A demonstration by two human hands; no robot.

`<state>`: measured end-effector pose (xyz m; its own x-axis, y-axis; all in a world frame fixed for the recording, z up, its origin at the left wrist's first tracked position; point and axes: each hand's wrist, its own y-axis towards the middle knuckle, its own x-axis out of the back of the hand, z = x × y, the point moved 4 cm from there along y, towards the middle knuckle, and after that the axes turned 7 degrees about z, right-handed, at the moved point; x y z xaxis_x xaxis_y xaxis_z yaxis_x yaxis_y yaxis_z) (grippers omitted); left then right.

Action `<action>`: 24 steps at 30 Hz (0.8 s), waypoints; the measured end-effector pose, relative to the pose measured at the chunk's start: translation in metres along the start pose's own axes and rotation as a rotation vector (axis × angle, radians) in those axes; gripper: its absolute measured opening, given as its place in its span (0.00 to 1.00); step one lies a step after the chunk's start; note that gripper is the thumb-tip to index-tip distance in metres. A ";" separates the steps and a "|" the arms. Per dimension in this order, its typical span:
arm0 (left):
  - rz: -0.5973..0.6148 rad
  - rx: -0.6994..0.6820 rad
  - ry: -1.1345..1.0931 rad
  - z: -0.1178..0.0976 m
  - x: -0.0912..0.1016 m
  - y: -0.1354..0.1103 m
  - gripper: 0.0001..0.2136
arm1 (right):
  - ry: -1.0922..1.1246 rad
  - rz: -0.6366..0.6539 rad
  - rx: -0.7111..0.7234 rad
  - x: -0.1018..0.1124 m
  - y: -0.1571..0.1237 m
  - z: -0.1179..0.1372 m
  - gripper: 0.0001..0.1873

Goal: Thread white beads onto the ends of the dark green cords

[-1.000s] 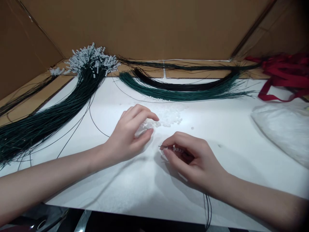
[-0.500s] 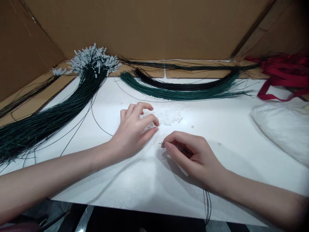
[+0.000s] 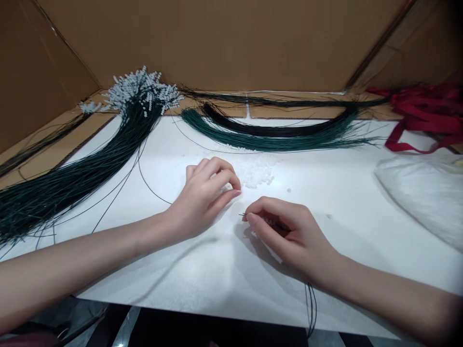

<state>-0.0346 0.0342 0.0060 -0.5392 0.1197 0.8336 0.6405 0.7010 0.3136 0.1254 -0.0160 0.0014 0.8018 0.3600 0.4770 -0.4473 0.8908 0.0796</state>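
Note:
Over the white board, my left hand (image 3: 206,195) has its thumb and index fingertips brought together in a pinch. Whatever lies between them is too small to make out. Just behind it is a loose pile of small white beads (image 3: 256,173). My right hand (image 3: 289,231) is closed on a few thin dark wires (image 3: 311,308). Their tips poke out past the thumb and index finger towards my left hand, and their long ends hang over the board's front edge. Some white beads show inside the curled right fingers, partly hidden.
On the left lies a thick bundle of green wires (image 3: 90,164), tipped with white beads (image 3: 141,91). Bundles of bare green wire (image 3: 260,141) and black wire (image 3: 275,129) lie behind the pile. Red ribbon (image 3: 423,115) and a clear plastic bag (image 3: 427,193) are at right. Cardboard walls (image 3: 224,43) enclose the back.
My left hand has shifted slightly right, its thumb and index finger have closed into a pinch, and its other fingers have curled in. My right hand stays in place with the wires.

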 end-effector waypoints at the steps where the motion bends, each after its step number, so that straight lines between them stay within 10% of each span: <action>1: -0.014 -0.043 -0.092 -0.001 0.001 -0.001 0.03 | 0.003 -0.001 -0.001 0.000 0.000 0.000 0.09; 24: 0.219 0.002 -0.897 0.009 0.000 -0.002 0.12 | 0.064 0.005 0.016 0.001 -0.002 -0.003 0.09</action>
<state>-0.0411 0.0394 0.0014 -0.6281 0.7493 0.2099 0.7780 0.5993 0.1888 0.1283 -0.0165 -0.0013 0.8231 0.3820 0.4202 -0.4572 0.8847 0.0913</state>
